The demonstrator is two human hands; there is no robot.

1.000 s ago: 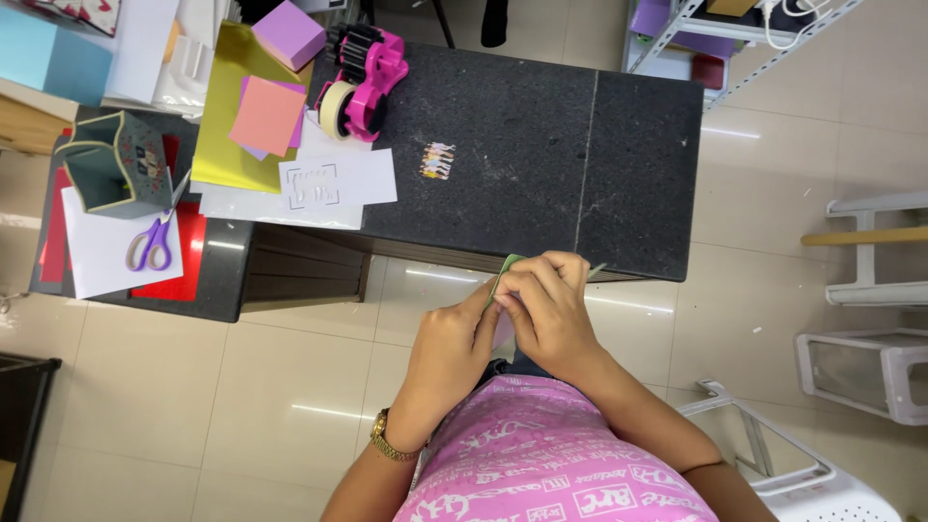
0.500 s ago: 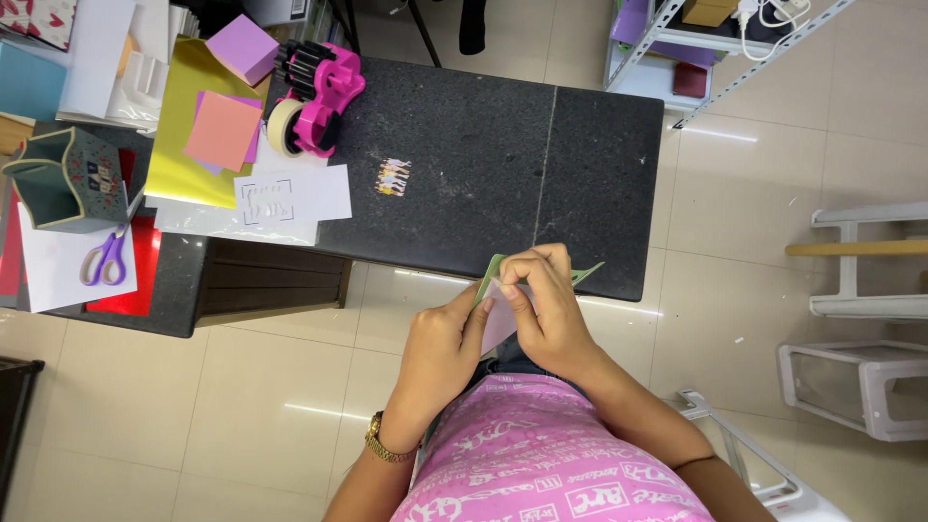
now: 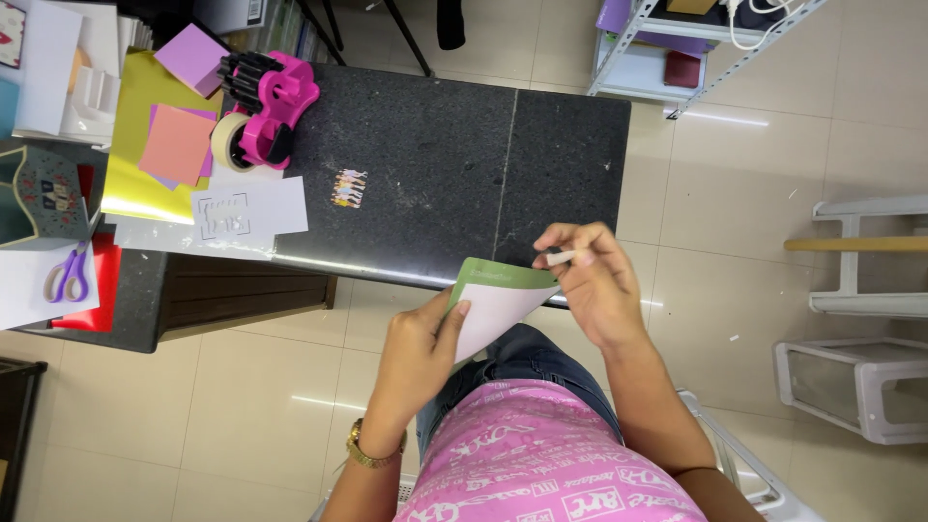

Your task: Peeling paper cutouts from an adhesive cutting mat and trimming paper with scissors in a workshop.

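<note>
While small colourful sticker strip (image 3: 349,188) lies mid-counter | left hand (image 3: 418,360) pinches green-edged white sheet (image 3: 493,309), tilted up-right | right hand (image 3: 592,285) fingers grip small white stick (image 3: 562,257)

Bare black tabletop (image 3: 435,135) ahead; tape dispenser (image 3: 271,106), papers (image 3: 174,145) leftward.

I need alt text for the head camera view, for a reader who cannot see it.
A seated person's left hand holds a green-edged white sheet while the right hand pinches a small white strip above it. Beyond stands a black table with a pink tape dispenser, coloured papers and purple scissors.
</note>
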